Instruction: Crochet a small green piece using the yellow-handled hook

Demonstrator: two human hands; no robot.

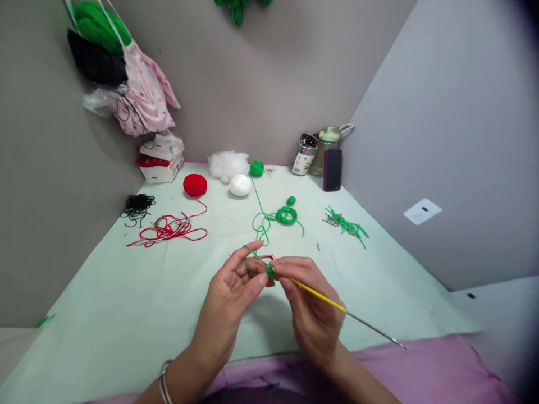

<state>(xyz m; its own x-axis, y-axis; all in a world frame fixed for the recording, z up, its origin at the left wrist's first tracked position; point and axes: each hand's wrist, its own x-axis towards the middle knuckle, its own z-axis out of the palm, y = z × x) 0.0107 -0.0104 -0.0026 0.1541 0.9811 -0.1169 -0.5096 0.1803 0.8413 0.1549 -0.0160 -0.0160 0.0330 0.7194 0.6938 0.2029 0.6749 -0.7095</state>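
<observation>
Between thumb and fingers, my left hand (231,286) pinches a small piece of green crochet (270,272). Green yarn (248,251) loops over its raised index finger and runs back across the table. My right hand (314,303) is closed round a crochet hook (322,295) with a yellow grip and a metal shaft pointing down to the right. The working tip of the hook is at the green piece, hidden by fingers. Partly behind my fingers lies an orange-red tool (269,257), perhaps small scissors. Ahead lie a green yarn coil (287,215) and a green ball (256,168).
A red yarn ball (195,184), loose red yarn (170,231) and black yarn (140,206) lie left. White stuffing (228,165) and a white ball (240,185) sit at the back. Green scraps (347,224), a phone (332,170) and a bottle (326,148) are right.
</observation>
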